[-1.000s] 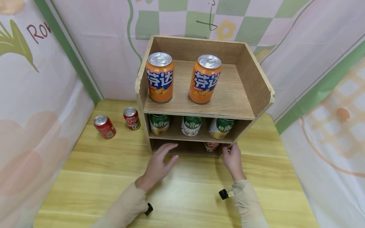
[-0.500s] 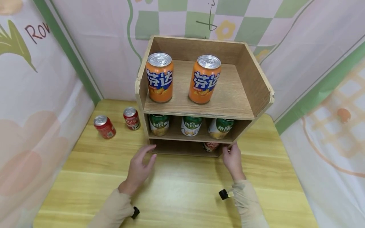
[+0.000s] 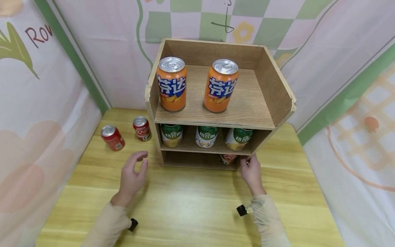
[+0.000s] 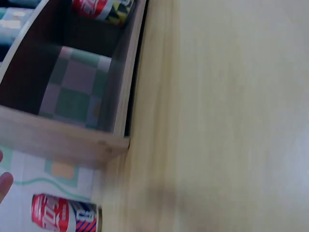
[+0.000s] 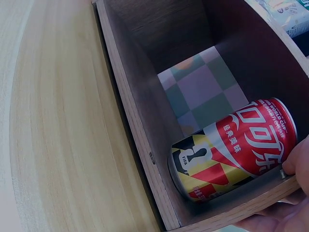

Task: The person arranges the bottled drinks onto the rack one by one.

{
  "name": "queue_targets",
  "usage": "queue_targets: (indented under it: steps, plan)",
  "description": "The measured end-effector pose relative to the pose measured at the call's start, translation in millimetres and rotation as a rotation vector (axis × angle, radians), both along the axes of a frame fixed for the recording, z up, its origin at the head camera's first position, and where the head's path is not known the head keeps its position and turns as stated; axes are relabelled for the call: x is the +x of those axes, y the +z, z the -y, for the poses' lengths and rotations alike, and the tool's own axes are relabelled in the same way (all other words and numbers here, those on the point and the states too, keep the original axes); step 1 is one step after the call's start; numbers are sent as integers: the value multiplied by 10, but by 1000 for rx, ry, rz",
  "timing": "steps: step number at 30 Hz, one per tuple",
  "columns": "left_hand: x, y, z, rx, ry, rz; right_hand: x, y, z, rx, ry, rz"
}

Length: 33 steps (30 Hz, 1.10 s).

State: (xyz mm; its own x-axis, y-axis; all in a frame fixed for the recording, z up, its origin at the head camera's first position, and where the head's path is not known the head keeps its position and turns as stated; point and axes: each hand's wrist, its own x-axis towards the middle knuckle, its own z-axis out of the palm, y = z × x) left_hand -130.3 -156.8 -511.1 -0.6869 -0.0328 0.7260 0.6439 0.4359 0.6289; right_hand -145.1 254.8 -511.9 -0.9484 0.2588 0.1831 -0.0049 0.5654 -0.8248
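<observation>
Place: screened-off work booth | printed sheets on three sides | wood-grain table

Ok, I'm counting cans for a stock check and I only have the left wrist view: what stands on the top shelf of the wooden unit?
Observer: Two orange cans, both upright, shown in the head view on the top shelf.
Operator: Beside the unit, I see one red can on the table. Is there another out there?
Observer: Yes, the head view shows a second red can, to the left of that one.
Operator: And where is the person's right hand?
Observer: The right hand grips the unit's right side panel, down at the bottom level.
</observation>
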Motion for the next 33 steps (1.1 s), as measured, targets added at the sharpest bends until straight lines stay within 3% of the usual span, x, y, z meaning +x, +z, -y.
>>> queue_targets:
  steps: [7, 18, 27, 30, 33]
  plan:
    - [-127, 108, 242, 10, 68, 18, -1, 11, -9, -14, 7, 9]
    - [-395, 187, 567, 63, 182, -26, 1, 23, -10, -19, 16, 14]
    - [-392, 393, 604, 91, 256, -34, 5, -9, -2, 8, 6, -17]
    - [-438, 404, 665, 85, 266, -49, -5, -19, -8, 3, 7, -9]
    - [-573, 284, 835, 55, 272, -38, -16, -29, -21, -5, 11, 3]
